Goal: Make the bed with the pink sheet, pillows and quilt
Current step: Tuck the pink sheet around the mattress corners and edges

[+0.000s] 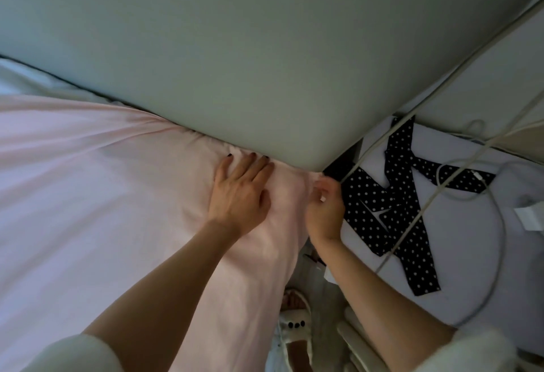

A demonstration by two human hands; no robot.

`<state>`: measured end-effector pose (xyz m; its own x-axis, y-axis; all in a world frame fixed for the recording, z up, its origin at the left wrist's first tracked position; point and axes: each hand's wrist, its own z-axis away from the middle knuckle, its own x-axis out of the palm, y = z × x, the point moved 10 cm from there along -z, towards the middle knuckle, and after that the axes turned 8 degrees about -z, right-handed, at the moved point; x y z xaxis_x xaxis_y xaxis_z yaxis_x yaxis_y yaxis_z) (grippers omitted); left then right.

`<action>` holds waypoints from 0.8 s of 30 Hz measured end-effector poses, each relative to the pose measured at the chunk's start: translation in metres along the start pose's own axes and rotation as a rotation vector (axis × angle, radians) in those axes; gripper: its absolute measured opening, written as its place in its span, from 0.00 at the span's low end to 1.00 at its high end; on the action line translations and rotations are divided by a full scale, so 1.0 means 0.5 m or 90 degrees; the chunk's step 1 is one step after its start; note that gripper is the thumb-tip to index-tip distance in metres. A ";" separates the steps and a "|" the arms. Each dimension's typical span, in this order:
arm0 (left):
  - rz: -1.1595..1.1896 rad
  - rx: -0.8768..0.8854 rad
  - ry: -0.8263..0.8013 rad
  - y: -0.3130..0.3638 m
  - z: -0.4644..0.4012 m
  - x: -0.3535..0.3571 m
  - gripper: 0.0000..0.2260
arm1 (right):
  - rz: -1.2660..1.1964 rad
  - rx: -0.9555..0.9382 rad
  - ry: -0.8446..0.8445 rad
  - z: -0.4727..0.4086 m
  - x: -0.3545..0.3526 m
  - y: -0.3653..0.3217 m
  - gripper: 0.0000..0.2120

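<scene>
pressing flat with straight left fingers (250,162) on the pink sheet (103,195) at the bed corner, right fingers (322,187) curling round its edge beside the headboard (265,48); probably tucking the corner, next needing a downward pull. no containers showing; pillows, quilt unseen.

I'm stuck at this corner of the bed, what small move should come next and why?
Probably pull the pink sheet down over the corner: the left hand presses it flat, the right hand pinches its edge by the headboard.
</scene>
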<state>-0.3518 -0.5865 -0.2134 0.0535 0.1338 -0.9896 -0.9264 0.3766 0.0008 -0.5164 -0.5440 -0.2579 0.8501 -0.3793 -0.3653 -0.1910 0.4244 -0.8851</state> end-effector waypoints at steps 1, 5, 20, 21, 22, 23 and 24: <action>0.019 0.000 0.015 -0.001 0.000 -0.008 0.23 | 0.060 -0.112 -0.038 0.024 0.010 -0.041 0.13; 0.057 -0.011 0.071 -0.018 0.003 -0.039 0.21 | 0.262 -0.336 -0.177 0.060 0.089 -0.085 0.22; -0.067 -0.031 -0.105 -0.045 -0.017 0.029 0.35 | 0.000 0.175 -0.219 -0.063 0.123 0.028 0.20; -0.078 -0.033 -0.090 -0.042 -0.013 0.023 0.34 | 0.007 0.176 -0.177 -0.050 0.106 0.038 0.20; -0.091 -0.040 -0.068 -0.039 -0.005 0.017 0.32 | 0.000 0.184 -0.133 -0.035 0.086 0.052 0.19; -0.095 -0.052 -0.037 -0.034 0.005 0.010 0.29 | 0.005 0.196 -0.091 -0.021 0.062 0.064 0.18; -0.091 -0.063 -0.004 -0.030 0.016 0.004 0.26 | 0.006 0.209 -0.061 -0.014 0.044 0.087 0.18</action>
<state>-0.3350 -0.5847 -0.2143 0.1893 0.0908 -0.9777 -0.9414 0.3000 -0.1544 -0.5093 -0.5398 -0.3063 0.8941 -0.3023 -0.3304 -0.0436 0.6756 -0.7360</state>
